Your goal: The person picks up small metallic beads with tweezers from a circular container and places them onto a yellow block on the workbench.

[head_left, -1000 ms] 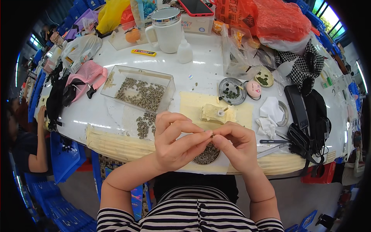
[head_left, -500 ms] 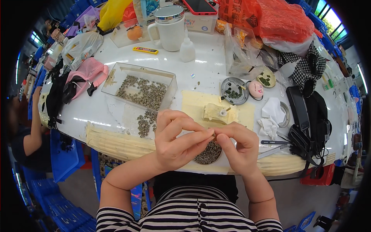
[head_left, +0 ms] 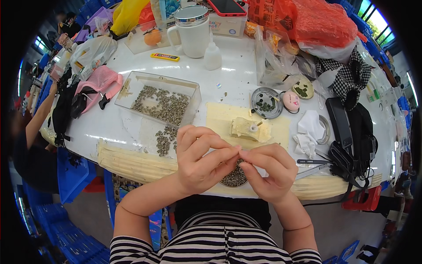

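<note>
Just below the frame's center, left hand (head_left: pixel 203 163) and right hand (head_left: pixel 273 172) meet at the fingertips, any grip hidden, over small parts (head_left: pixel 234 178), likely light, stiff, best edge-pinched.

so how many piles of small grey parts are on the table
3: one pile in the clear box, a loose pile on the table just outside it, a third pile in the round dish below the left hand and right hand, which may hide more.
</note>
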A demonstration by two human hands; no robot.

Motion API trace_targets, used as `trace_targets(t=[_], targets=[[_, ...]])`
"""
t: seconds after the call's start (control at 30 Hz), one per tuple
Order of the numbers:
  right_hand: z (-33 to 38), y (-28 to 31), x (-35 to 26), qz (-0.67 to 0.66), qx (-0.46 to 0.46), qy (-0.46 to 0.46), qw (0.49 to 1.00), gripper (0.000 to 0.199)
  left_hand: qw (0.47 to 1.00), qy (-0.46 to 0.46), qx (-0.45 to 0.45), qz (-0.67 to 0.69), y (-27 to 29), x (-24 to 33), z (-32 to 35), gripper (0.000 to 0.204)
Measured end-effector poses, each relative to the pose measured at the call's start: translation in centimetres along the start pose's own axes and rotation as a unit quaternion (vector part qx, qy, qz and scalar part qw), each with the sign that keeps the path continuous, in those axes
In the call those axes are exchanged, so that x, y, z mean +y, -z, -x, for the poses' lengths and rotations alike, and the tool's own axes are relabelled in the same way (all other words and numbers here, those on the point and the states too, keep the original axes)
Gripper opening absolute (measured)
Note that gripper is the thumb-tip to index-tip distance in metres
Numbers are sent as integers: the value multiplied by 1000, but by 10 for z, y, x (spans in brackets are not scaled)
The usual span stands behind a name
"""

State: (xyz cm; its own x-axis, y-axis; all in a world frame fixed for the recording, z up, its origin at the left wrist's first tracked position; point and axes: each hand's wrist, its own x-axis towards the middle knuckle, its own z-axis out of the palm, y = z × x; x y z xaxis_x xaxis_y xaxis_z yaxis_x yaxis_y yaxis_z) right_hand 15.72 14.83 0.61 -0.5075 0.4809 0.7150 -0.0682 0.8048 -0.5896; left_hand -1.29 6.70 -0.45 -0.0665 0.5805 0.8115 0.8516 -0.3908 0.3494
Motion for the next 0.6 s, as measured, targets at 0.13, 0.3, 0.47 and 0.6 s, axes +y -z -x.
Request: trace_targets(t=[0.13, 0.3, 0.47, 0.6], targets=[[1, -3, 1, 19, 5, -1, 1000, 34, 998, 43, -11, 43, 3, -2, -2, 27], [3, -2, 1, -19, -5, -76, 997, 29, 999, 15, -12, 43, 5, -3, -1, 29], [4, 3, 1, -211, -49, -274, 937, 18, 999, -11, -25, 26, 7, -1, -2, 33], [3, 7, -1, -336, -49, -362, 868, 15, 1000, -7, -5, 26, 4, -1, -2, 35]])
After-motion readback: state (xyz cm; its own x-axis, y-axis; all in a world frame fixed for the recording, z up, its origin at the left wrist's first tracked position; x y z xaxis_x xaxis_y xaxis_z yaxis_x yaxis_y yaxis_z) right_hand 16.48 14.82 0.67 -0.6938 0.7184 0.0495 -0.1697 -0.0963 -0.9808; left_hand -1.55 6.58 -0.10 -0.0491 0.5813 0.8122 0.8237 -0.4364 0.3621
